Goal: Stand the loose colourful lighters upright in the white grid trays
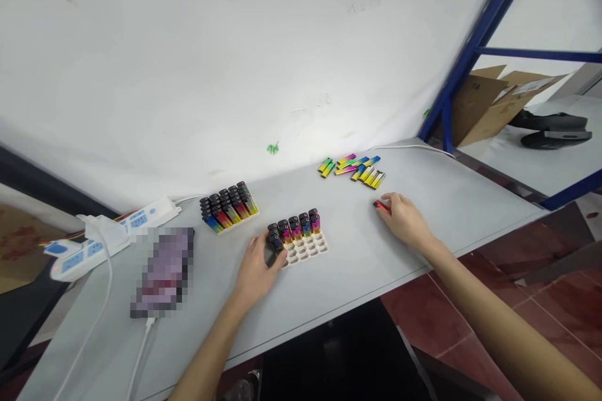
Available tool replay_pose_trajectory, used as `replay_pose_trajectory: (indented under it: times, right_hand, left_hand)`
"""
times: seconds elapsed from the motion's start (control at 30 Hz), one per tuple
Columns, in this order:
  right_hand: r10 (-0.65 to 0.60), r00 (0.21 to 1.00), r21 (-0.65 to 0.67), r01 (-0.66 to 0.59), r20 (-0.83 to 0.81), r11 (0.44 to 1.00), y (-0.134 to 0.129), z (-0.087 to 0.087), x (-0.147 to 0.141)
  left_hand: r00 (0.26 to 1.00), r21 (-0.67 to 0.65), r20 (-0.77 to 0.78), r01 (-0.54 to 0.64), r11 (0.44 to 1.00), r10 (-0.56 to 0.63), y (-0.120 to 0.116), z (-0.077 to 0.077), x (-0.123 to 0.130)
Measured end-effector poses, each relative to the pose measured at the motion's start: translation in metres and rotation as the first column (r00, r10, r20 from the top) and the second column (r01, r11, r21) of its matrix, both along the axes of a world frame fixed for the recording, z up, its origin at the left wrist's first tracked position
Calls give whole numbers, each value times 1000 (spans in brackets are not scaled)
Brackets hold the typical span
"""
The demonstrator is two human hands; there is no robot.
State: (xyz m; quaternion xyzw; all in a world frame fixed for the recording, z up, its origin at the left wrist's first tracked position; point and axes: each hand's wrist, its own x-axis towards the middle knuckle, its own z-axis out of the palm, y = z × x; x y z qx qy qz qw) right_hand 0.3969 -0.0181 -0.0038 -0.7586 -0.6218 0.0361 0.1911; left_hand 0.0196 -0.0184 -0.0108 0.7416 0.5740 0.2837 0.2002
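A white tray [308, 249] with rows of holes stands mid-table, its back rows filled with upright black-topped lighters [295, 229] and its front holes bare. My left hand [256, 269] is curled around the tray's left end, thumb at the front corner and fingers behind, against the end lighters. To the right, my right hand [402, 219] pinches a red lighter [383, 206] just above or on the tabletop; its far end is hidden by the fingers. Beyond that hand lies a loose pile of shiny multicoloured lighters [360, 166].
A second tray [244, 221] full of lighters stands at the back left. Left of it are a power strip [113, 238] with cables and a pixelated phone-like object [164, 272] on a white cable. A blue metal frame [463, 69] and cardboard box [489, 103] stand at right.
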Motion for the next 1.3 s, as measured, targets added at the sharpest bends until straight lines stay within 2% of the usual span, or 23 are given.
replay_pose_trajectory:
  times: [0.13, 0.23, 0.33, 0.47, 0.53, 0.63, 0.73, 0.83, 0.93, 1.13, 1.3]
  right_hand:
    - [226, 953, -26, -236, -201, 971, 0, 9, -16]
    - [325, 880, 63, -324, -346, 944, 6, 17, -39]
    - [374, 807, 142, -349, -457, 926, 17, 19, -62]
    - [299, 710, 140, -275, -637, 951, 33, 12, -83]
    - [252, 590, 119, -255, -767, 960, 38, 6, -86]
    - [191, 324, 106, -261, -926, 959, 41, 0, -81]
    - [143, 79, 117, -268, -987, 956, 43, -1, -73]
    - [117, -44, 124, -264, -992, 956, 45, 1, -70]
    - [96, -65, 109, -236, -993, 966, 44, 3, -72]
    - [127, 43, 115, -215, -991, 970, 43, 2, -77]
    - [160, 26, 148, -256, -987, 955, 44, -4, -73]
  left_hand:
    - [1000, 2, -6, 2, 1000, -2, -2, 1, 1]
    - [1000, 0, -25, -5, 1000, 5, -2, 1, 1]
    - [999, 4, -43, -2, 1000, 2, -3, 2, 2]
    - [998, 12, -61, 1, 1000, -1, -5, 2, 3]
    - [998, 17, -61, 3, 1000, -2, -5, 2, 4]
    - [998, 16, -59, -6, 1000, 7, -4, 3, 4]
    - [998, 14, -55, -17, 1000, 17, -4, 3, 5]
    - [999, 20, -50, -19, 1000, 20, -4, 3, 4]
    - [999, 10, -43, -23, 1000, 23, -4, 3, 4]
    - [998, -30, -45, -35, 999, 34, -5, 7, 5]
    - [998, -10, -51, -30, 1000, 29, -5, 6, 5]
